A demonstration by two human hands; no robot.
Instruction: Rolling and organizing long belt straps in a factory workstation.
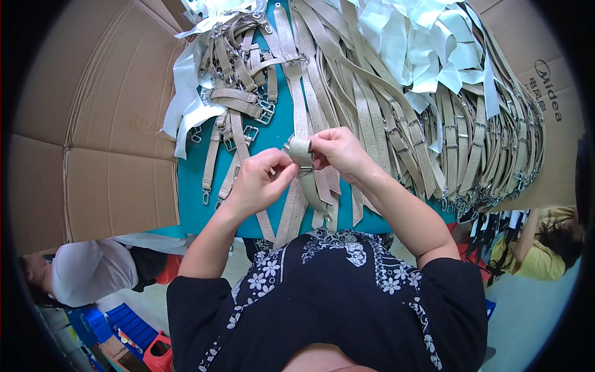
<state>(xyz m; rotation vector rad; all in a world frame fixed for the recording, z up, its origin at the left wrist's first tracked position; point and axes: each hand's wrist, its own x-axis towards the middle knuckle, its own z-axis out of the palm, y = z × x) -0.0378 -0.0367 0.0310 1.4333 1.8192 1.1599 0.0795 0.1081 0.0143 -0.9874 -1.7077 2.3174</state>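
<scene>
In the middle, over the front of the table, a beige strap [302, 149] is bent into a loop with a metal piece on it, and its tail hangs down below. My right hand [341, 152] grips the right side of this loop between thumb and fingers. At the loop's left side my left hand [261, 178] is closed in a pinch on the strap. The fingers cover part of the metal piece, so its shape is hard to make out. More long straps [294, 217] lie under both hands, with their pointed ends toward me.
Short straps with buckles and clasps [238, 68] lie heaped at the back left. Many long straps [458, 142] with metal sliders spread at the right, under white sheets [427, 43]. Cardboard [105, 118] stands at the left, more cardboard [533, 93] at the right. Two people sit nearby.
</scene>
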